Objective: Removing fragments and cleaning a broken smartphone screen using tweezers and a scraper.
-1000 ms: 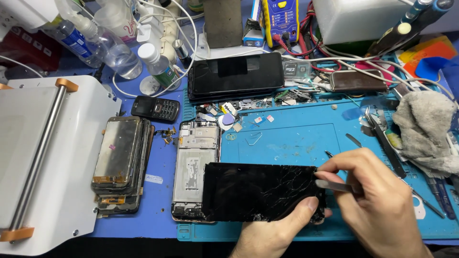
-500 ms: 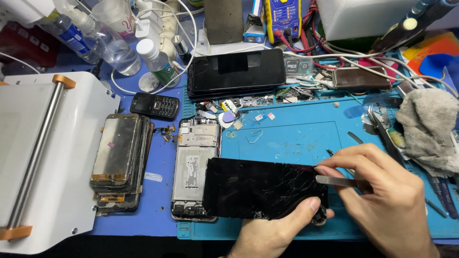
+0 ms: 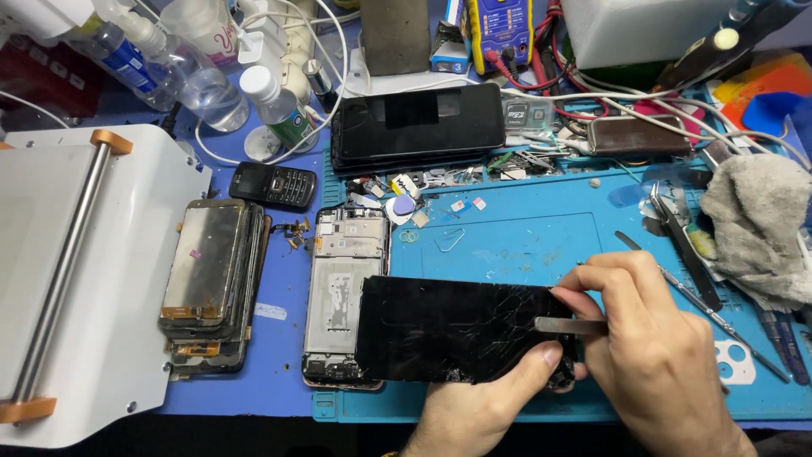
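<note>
The cracked black glass phone screen (image 3: pixel 457 330) is lying over the blue silicone work mat (image 3: pixel 541 237), beside the bare silver phone frame (image 3: pixel 342 296). The left hand (image 3: pixel 474 410) is pinching its lower edge; the right hand (image 3: pixel 651 355) is gripping flat steel tweezers (image 3: pixel 567 325) at its corner (prying seems underway, calling for gentle leverage).

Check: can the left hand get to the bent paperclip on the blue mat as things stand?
Probably not freely: the left hand is pinching the cracked screen, which lies between it and the paperclip.
</note>
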